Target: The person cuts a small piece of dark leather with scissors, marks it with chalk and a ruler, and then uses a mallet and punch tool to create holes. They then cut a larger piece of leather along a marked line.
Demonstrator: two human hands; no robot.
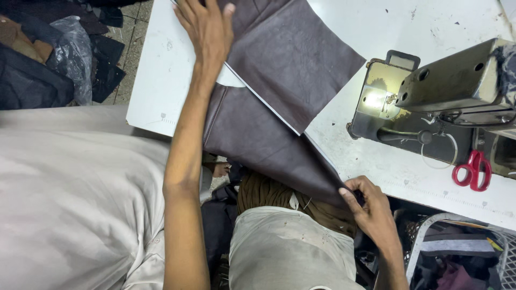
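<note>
At the far left, beyond the edge of the white surface point(156, 91), a heap of dark garments point(32, 75) and a crumpled clear plastic bag point(72, 51) lie on the tiled floor. The left hand point(207, 27) rests flat, fingers extended and released, on the upper part of a dark brown leather panel point(293, 53). This panel is spread across the surface, with one folded layer lying over another. Its lower portion hangs past the near edge of the surface and tapers to a corner above the person's lap. The right hand point(368, 207) pinches that lower corner between thumb and fingertips, grasping the leather just below the surface edge. Beneath the panel, a brown ribbed fabric point(269, 193) shows against pale trousers point(285, 247). To the right, a grey sewing machine point(446, 86) stands on the surface with its work lamp point(373, 99) lit. Red-handled scissors point(473, 169) lie beside the machine base, well apart from both hands. At the lower right, a wire basket point(462, 252) holds mixed cloth.
</note>
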